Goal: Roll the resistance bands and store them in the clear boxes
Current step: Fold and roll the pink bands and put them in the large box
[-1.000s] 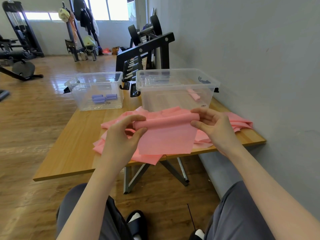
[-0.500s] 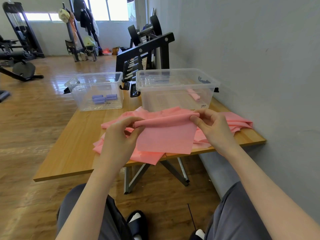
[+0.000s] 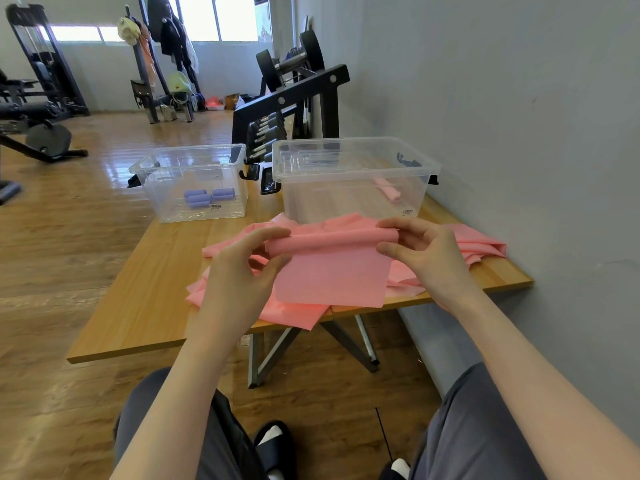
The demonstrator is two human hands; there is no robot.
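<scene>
Up close, the left hand (image 3: 242, 271) pinches the left end of a partly rolled pink band (image 3: 332, 265) between its curled fingers and thumb, and the right hand (image 3: 426, 254) grips the right end the same way, fingers over the top of the roll and thumb beneath. Between the two hands the rolled part runs roughly level, lifted a little above the table, while the unrolled rest of the band hangs down toward the person as a flat sheet whose lower edge reaches the table's near edge. Under and around it lies a loose heap of more pink bands (image 3: 474, 244), spread across the wooden table (image 3: 138, 292) and spilling slightly over its front edge. Just behind the heap, on the right, stands a clear box (image 3: 353, 168) with one small pink roll (image 3: 389, 190) inside near its right wall. To its left, set apart by a small gap, a second clear box (image 3: 194, 161) holds several purple rolls (image 3: 207, 197) on its floor. Behind the boxes a black dumbbell rack (image 3: 294, 98) stands against the grey wall (image 3: 502, 116), and further back on the wooden floor there is gym equipment. At the bottom, the person's knees in grey trousers and dark slippers show.
</scene>
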